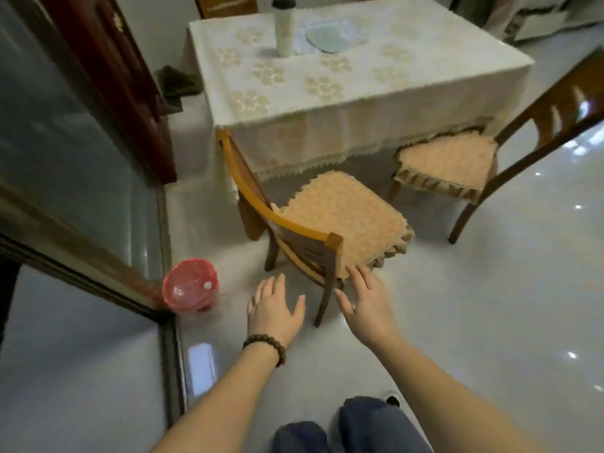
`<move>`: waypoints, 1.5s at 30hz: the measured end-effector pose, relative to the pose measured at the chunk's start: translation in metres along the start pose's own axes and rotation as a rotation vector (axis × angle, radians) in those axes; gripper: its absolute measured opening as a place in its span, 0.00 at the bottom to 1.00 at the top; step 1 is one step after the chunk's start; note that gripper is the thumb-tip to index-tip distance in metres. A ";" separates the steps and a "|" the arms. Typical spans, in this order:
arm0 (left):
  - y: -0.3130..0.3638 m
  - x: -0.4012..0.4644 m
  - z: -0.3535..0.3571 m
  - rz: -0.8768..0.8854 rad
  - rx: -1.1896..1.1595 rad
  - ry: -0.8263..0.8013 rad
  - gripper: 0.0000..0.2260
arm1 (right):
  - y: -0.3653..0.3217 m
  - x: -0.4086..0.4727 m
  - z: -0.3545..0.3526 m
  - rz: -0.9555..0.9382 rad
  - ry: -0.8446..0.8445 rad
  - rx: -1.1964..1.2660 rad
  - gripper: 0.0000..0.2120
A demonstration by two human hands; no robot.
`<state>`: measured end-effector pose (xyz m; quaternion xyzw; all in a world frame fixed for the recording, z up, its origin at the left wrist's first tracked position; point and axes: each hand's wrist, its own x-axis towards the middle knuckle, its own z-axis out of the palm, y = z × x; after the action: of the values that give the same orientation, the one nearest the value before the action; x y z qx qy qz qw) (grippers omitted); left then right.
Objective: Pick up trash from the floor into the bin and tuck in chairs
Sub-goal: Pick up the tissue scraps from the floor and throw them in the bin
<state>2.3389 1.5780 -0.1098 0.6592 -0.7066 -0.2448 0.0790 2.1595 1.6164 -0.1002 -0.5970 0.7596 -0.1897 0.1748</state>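
Observation:
A wooden chair [330, 220] with an orange frilled cushion stands sideways, pulled out from the table [327, 93]. My left hand [274, 310], with a bead bracelet on its wrist, hovers open just below the chair's backrest post. My right hand [366, 299] is open too, its fingertips at the cushion's near corner beside that post. A second chair [457, 168] stands at the table's right side, seat partly under the cloth. A red bin [191, 286] with a clear liner sits on the floor at the left. I see no trash on the floor.
The table wears a cream flowered cloth, with a white bottle [285, 27] and a pale plate [330, 37] on it. A dark wooden door [108, 76] and glass panel frame stand at the left. A green cloth [178, 83] lies behind the table. My knees [343, 429] show below.

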 end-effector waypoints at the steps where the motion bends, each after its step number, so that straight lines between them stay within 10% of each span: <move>1: 0.020 0.001 0.010 0.046 0.015 -0.031 0.29 | 0.020 -0.006 -0.011 0.039 0.033 0.001 0.27; 25: 0.555 -0.032 0.272 0.734 0.197 -0.306 0.27 | 0.503 -0.109 -0.293 0.765 0.482 0.055 0.25; 45: 0.906 0.253 0.377 0.770 0.198 -0.294 0.28 | 0.768 0.210 -0.458 0.763 0.460 0.079 0.23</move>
<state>1.3362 1.4333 -0.0830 0.3097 -0.9251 -0.2198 -0.0010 1.2415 1.6140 -0.0928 -0.2089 0.9368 -0.2684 0.0814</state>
